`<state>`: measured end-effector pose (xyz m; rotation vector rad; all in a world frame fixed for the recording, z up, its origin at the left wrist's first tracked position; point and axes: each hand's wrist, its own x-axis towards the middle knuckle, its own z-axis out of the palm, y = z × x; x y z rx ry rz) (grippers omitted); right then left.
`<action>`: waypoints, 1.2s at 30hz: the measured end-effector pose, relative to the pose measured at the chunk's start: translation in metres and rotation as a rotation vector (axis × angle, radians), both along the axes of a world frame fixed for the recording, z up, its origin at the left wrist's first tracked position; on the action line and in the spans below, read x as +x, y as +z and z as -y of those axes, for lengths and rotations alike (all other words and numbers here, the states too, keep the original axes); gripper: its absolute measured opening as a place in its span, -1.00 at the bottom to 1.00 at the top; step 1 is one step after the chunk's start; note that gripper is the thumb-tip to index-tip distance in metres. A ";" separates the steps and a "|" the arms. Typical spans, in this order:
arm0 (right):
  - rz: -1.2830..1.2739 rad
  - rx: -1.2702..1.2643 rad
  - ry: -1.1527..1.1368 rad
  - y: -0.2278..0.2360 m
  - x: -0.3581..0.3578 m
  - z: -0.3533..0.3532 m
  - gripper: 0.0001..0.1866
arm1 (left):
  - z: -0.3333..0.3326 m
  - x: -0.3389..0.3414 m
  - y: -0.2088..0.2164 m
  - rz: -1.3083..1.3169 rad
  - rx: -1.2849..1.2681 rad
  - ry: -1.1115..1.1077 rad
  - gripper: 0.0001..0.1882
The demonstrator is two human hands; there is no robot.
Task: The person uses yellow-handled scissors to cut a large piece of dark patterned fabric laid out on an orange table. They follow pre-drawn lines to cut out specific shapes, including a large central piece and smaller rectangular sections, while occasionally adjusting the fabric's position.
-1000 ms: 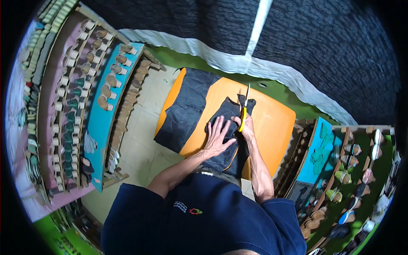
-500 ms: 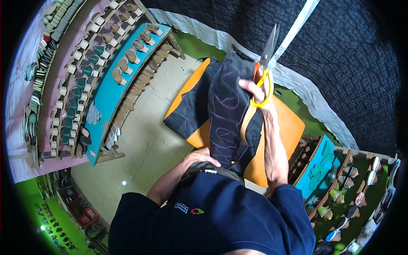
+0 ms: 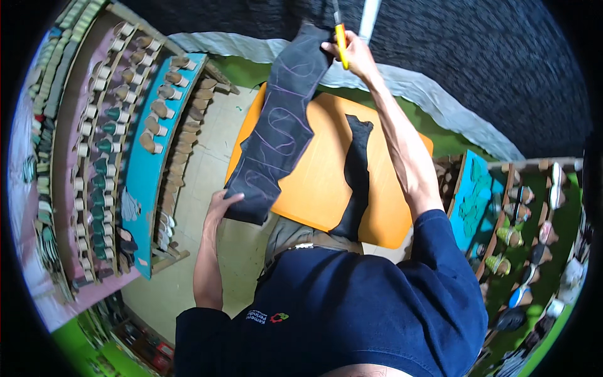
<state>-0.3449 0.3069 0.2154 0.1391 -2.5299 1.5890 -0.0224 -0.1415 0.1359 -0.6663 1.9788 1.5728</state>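
Stretched between my hands is a long piece of dark fabric [image 3: 278, 129] with purple drawn lines and a jagged right edge. My left hand [image 3: 220, 204] is closed on its lower left corner, thumb on top. At its upper end, my right hand [image 3: 358, 56] grips scissors [image 3: 341, 45] with a yellow handle, blades pointing away; its thumb side touches the fabric's edge. Beneath the fabric is an orange tabletop [image 3: 389, 207]. A narrow, curvy dark offcut [image 3: 356, 169] lies on it to the right.
Sloped racks of shoe lasts stand at left, including a blue shelf [image 3: 141, 176]. On the right, another rack holds shoes [image 3: 515, 235] beside a blue board [image 3: 471, 198] with green pieces. A dark patterned curtain [image 3: 465, 63] hangs beyond the table. Pale tiles [image 3: 207, 141] cover the floor.
The fabric has been lifted and swung left, now spread out. My left hand moved left from my waist to its lower corner; my right hand moved farther away and left with the scissors.
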 end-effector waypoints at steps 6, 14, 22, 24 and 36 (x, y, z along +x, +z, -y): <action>0.255 0.110 -0.181 -0.056 0.133 -0.039 -0.38 | 0.021 -0.032 -0.088 -0.066 -0.210 0.074 -0.56; 0.452 0.410 -0.598 -0.171 0.379 -0.096 -0.45 | 0.011 -0.036 -0.120 -0.197 -0.592 -0.066 -0.17; 0.513 0.492 -0.762 -0.193 0.438 -0.109 -0.51 | -0.069 -0.051 -0.097 -0.616 -1.051 -0.161 -0.09; 0.555 0.435 -0.782 -0.193 0.443 -0.111 -0.49 | -0.114 -0.040 -0.088 -0.867 -0.797 -0.290 -0.17; 0.303 0.343 -0.579 -0.178 0.425 -0.054 -0.62 | -0.291 0.035 -0.138 0.081 0.287 -0.396 -0.48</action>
